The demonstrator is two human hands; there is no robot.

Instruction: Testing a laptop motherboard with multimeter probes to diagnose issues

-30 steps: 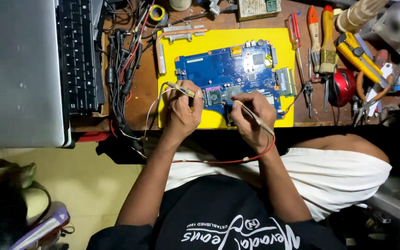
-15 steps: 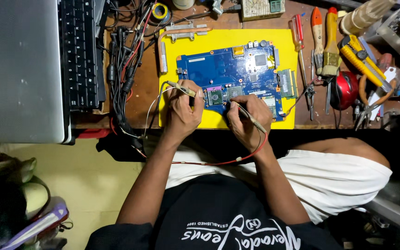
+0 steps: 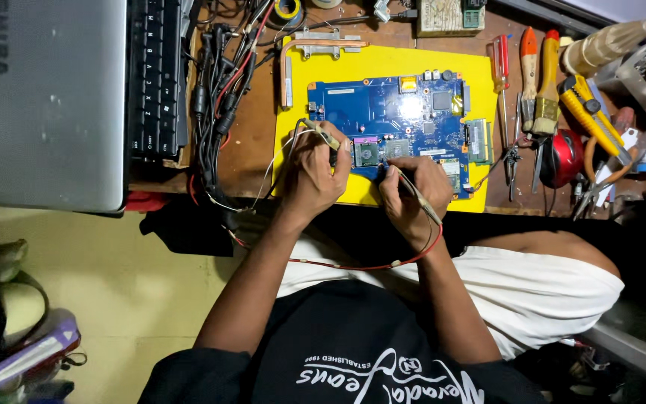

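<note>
Blue board [image 3: 398, 112] lying on yellow mat [image 3: 383, 63], middle of desk. Thin probe [image 3: 321, 135] being pinched by left hand [image 3: 317, 176]. Second probe [image 3: 416, 196] being gripped by right hand [image 3: 411, 191], tips being pressed on board's near edge.

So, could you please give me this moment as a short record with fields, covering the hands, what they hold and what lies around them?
Left hand: left hand holds a thin probe, tip at the board.
Right hand: right hand holds a second probe, tip at the board.
Work piece: blue circuit board flat on a yellow mat.
Lead: red wire loops below the wrists.
Left of mat: cable bundle, laptop.
Right of mat: screwdrivers, yellow utility knife.
</note>
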